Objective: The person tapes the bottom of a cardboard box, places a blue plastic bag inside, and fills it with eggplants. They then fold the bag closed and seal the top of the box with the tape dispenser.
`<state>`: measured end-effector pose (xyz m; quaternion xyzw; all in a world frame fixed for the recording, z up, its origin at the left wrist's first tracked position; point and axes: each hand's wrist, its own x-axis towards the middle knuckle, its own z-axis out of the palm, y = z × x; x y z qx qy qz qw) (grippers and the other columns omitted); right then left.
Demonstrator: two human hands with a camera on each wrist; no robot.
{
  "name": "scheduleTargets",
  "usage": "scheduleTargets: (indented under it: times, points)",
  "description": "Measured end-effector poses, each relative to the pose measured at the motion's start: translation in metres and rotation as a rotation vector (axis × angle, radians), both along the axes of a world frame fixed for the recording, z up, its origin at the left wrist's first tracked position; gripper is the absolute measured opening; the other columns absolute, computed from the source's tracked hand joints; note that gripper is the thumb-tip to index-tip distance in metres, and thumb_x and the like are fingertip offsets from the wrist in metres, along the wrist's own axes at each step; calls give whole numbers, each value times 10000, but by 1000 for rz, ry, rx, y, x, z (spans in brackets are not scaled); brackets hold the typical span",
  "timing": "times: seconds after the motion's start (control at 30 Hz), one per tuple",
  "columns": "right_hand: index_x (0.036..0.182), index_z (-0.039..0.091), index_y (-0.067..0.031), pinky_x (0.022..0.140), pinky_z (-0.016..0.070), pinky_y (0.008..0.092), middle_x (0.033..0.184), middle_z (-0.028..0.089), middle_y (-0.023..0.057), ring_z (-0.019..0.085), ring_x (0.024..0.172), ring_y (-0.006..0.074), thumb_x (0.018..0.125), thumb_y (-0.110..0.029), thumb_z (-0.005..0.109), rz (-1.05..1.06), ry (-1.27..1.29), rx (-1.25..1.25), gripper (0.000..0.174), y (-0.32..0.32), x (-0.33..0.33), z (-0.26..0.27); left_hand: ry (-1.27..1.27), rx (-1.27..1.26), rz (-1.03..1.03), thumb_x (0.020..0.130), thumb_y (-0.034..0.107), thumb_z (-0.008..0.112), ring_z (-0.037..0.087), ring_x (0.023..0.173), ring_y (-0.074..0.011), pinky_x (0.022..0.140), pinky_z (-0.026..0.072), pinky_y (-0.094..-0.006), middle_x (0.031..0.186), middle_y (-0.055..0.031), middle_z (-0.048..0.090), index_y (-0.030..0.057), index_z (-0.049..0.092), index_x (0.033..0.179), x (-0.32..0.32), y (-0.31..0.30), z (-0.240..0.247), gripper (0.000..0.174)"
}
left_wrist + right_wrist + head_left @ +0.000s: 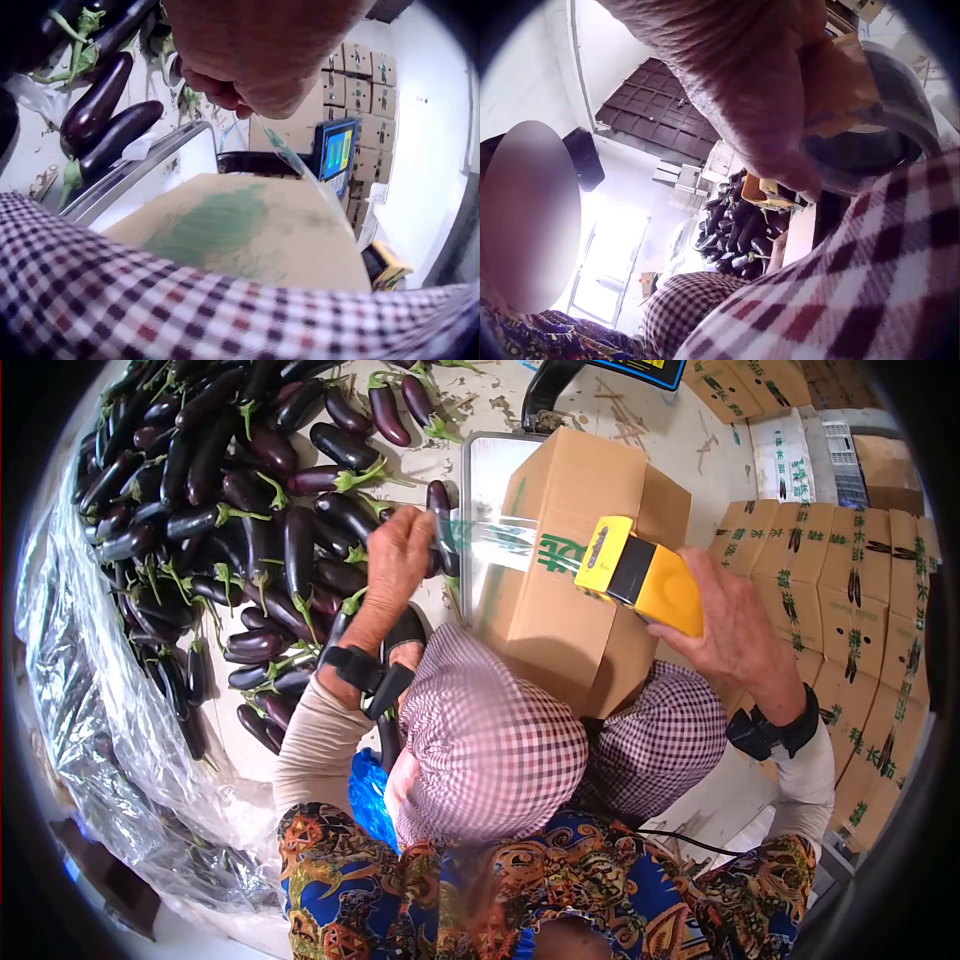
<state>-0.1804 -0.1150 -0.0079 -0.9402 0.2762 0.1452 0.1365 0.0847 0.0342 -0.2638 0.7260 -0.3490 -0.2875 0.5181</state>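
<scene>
A brown cardboard carton (575,500) with green printing sits on a metal platform scale (480,460), close in front of the knees. My left hand (400,555) pinches the end of a clear tape strip (490,540) off the carton's left side; in the left wrist view the strip (315,184) slants away from the fingers. At the carton's right side, my right hand (740,620) grips a yellow tape dispenser (670,585), whose front lies against the cardboard at the strip's other end. In the right wrist view, a tape roll (911,97) shows beside the hand.
Many eggplants (300,550) lie heaped on the left, bordered by clear plastic sheeting (130,760). Stacked printed cartons (850,610) stand on the right. Behind the carton rises the scale's post (545,395) with its display (337,154). A blue plastic bag (370,800) lies by the left knee.
</scene>
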Motion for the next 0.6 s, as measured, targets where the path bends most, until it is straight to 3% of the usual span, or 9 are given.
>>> scheduleTargets:
  times: [0.03, 0.07, 0.1, 0.17, 0.3, 0.37, 0.6]
  points:
    - [1183, 428, -13, 730, 524, 462, 952, 604, 236, 632, 849, 419, 714, -234, 803, 8, 15, -9, 640, 0, 1, 1, -131, -51, 2, 970, 217, 558, 470, 513, -168, 543, 409, -314, 593, -64, 538, 15, 613, 823, -6, -4, -3, 255]
    - [1181, 428, -12, 730, 523, 460, 962, 603, 232, 630, 852, 417, 711, -227, 804, 12, 31, -16, 640, 1, 1, 1, -271, 30, -41, 928, 179, 586, 605, 606, -370, 562, 472, -446, 678, -179, 619, 34, 545, 795, -12, -7, -6, 201]
    - [1181, 428, -12, 730, 523, 460, 962, 603, 232, 630, 852, 417, 711, -227, 804, 10, 31, -12, 640, 1, 0, 1, -270, 33, -44, 928, 179, 586, 605, 606, -370, 562, 472, -446, 678, -179, 619, 34, 545, 795, -20, -11, -18, 201]
    - [1183, 432, -10, 728, 522, 456, 973, 599, 224, 628, 863, 412, 697, -226, 811, 35, -13, -5, 653, 0, 1, -1, -581, -17, -219, 922, 175, 563, 640, 645, -376, 563, 494, -470, 701, -175, 635, 57, 496, 848, -36, -20, -47, 154]
    - [1184, 437, -6, 725, 521, 454, 967, 594, 220, 626, 868, 409, 685, -221, 814, 49, -38, -13, 661, -3, -5, -6, -515, 139, -357, 920, 168, 516, 642, 645, -391, 574, 512, -490, 724, -180, 645, 72, 459, 925, -65, -38, -28, 112]
    - [1188, 442, -4, 728, 520, 459, 966, 595, 218, 627, 867, 408, 676, -207, 815, 45, -85, 36, 666, -5, -5, -9, -515, 351, -434, 914, 168, 483, 647, 658, -405, 577, 508, -510, 737, -182, 654, 76, 439, 978, -65, -41, -22, 121]
    - [1180, 455, -3, 731, 519, 462, 979, 599, 208, 629, 875, 399, 657, -180, 812, 22, -125, 49, 657, -5, -8, -10, -434, 442, -476, 935, 166, 445, 650, 727, -431, 633, 508, -531, 766, -196, 657, 61, 449, 979, -64, -44, -30, 114]
